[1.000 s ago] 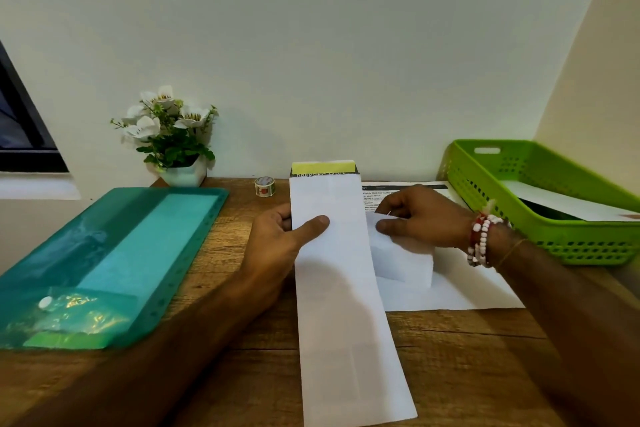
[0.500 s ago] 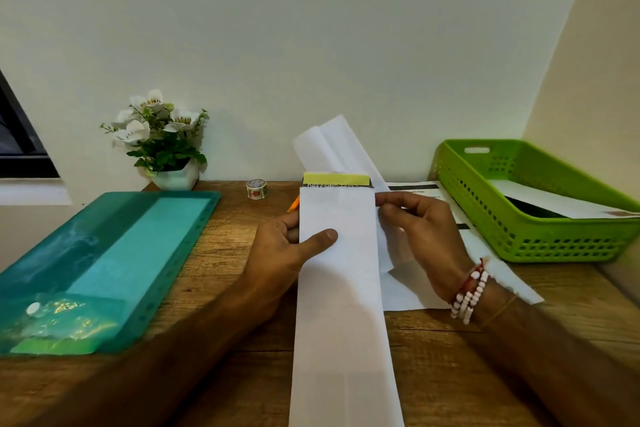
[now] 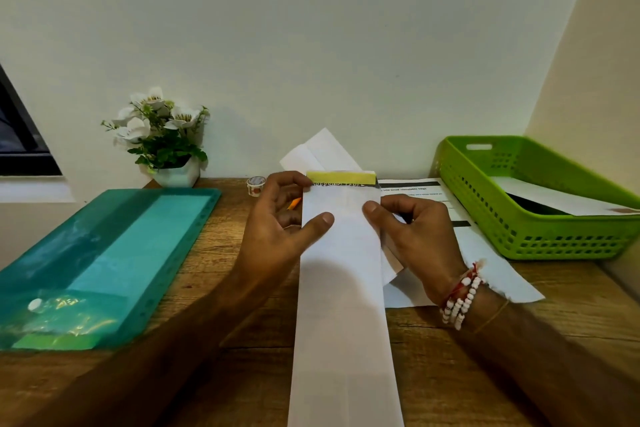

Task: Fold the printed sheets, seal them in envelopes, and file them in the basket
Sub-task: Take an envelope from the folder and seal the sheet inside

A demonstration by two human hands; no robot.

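A long white envelope stands lengthwise in front of me, its far end topped by a yellow adhesive strip. My left hand grips its left edge, thumb on the face and fingers behind. My right hand pinches the right edge, thumb on the front. A folded white sheet sticks up behind the envelope's far end. More printed sheets lie flat on the desk under my right hand. The green basket sits at the right with an envelope inside.
A teal plastic folder lies on the left of the wooden desk. A potted white flower and a small tape roll stand by the back wall. An orange pencil tip shows behind my left hand.
My right hand lifted the folded sheet from the desk and brought it behind the envelope's far end, then moved onto the envelope's right edge. My left hand's fingers rose to the top corner.
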